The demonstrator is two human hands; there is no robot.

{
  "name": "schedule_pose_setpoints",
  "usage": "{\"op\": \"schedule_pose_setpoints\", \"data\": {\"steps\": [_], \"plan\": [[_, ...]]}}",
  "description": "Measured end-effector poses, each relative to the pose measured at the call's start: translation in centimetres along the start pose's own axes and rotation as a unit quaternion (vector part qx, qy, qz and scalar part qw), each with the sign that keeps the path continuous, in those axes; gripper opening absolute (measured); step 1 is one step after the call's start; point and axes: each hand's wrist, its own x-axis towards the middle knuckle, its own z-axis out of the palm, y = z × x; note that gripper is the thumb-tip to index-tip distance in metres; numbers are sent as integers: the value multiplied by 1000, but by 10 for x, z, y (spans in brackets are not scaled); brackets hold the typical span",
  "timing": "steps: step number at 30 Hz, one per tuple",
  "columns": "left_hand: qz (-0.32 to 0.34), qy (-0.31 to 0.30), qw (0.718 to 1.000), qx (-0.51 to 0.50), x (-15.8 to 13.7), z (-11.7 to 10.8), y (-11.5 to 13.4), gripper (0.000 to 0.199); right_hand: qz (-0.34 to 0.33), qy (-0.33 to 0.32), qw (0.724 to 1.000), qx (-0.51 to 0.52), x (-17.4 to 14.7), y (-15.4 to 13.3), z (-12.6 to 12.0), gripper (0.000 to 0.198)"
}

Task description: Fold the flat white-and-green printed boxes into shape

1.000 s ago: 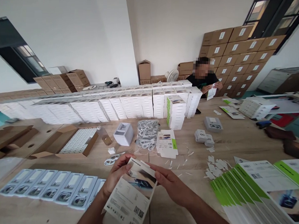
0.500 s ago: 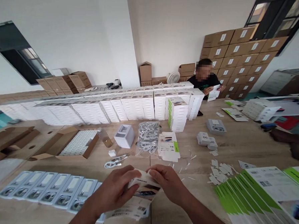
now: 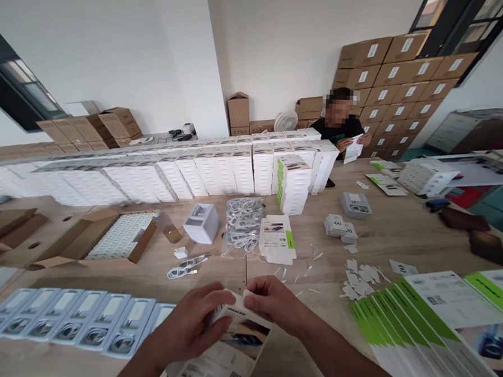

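My left hand (image 3: 191, 326) grips a printed white cardboard box (image 3: 236, 356) with a photo panel and a QR code, held low in front of me at the table's near side. Its thumb and fingers wrap over the box's upper left part. My right hand (image 3: 273, 305) pinches a small white paper tab (image 3: 247, 296) at the box's top edge; whether the tab is still joined to the box I cannot tell. Blue-grey trays (image 3: 70, 314) holding coiled cables lie in a row to the left, partly behind my left forearm.
Flat green-and-white cartons (image 3: 425, 327) fan out at right, near white paper scraps (image 3: 358, 281). Bagged cables (image 3: 244, 222), a white tray (image 3: 201, 222) and a bottle (image 3: 169, 229) stand ahead. Behind them runs a wall of white boxes (image 3: 218, 173). A co-worker (image 3: 339, 123) sits across, holding a carton.
The box tilts so more of its printed face shows. My right fingers have drawn slightly apart from my left hand, with the white tab between them. The view has shifted slightly.
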Motion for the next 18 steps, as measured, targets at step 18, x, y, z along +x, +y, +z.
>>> {"op": "schedule_pose_setpoints", "data": {"steps": [18], "plan": [[-359,483,484,-635,-204,70,-115,61,113,211,948,-210,7,159,-104,38]]}}
